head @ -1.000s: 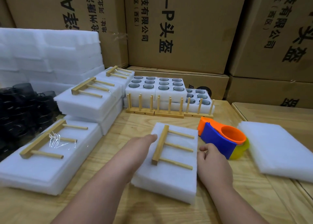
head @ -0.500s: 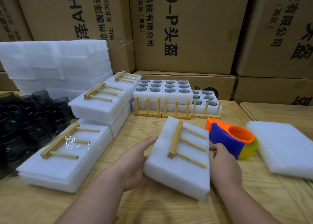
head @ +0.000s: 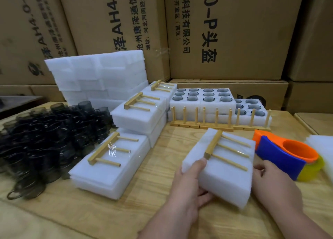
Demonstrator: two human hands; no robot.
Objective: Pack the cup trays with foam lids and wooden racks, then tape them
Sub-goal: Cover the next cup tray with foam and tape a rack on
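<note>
A white foam pack [head: 225, 177] with a wooden rack [head: 223, 148] lying on its lid is tilted up off the table between my hands. My left hand [head: 189, 188] grips its near left edge, thumb on top and fingers underneath. My right hand [head: 270, 181] holds its right side. Finished packs with racks taped on top lie at the left [head: 111, 166] and stacked behind [head: 142, 112]. Open cup trays [head: 203, 98] with dark cups stand at the back, upright wooden racks [head: 216, 121] in front of them.
An orange, blue and yellow tape dispenser [head: 286, 154] lies just right of the held pack. A heap of dark cups [head: 45, 136] fills the left. Stacked foam lids [head: 100, 76] stand at the back left, foam sheets [head: 322, 148] at the right edge. Cardboard boxes [head: 225, 31] wall the back.
My hands took hold of the foam pack, lifted it off the table and tilted it. The camera view swung left and closer.
</note>
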